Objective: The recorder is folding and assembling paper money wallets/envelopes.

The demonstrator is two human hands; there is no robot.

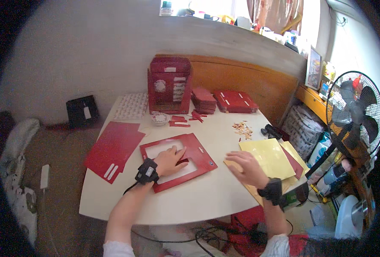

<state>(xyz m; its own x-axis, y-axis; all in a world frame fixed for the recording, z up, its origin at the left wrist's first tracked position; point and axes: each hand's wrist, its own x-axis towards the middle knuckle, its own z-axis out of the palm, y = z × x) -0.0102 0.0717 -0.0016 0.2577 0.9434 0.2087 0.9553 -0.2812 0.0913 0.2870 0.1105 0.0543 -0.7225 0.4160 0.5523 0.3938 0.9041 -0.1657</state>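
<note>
Left grip (169, 160) pressed flat, fingers spread, on the red card frame (178, 160), grasping nothing. Right grip (244, 166) likewise flat on the yellow sheets (272, 157), just right of the frame. Frame lying flat mid-surface (207, 197); probably light, thin, bendable around its cut-out window, so best lifted by an outer edge. More red card (113, 150) left of the frame.

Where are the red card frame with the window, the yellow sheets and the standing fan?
red card frame (203, 157), head view, on its right border.
yellow sheets (271, 155), head view, middle of the top sheet.
standing fan (356, 112), head view, on its hub behind the grille.
</note>
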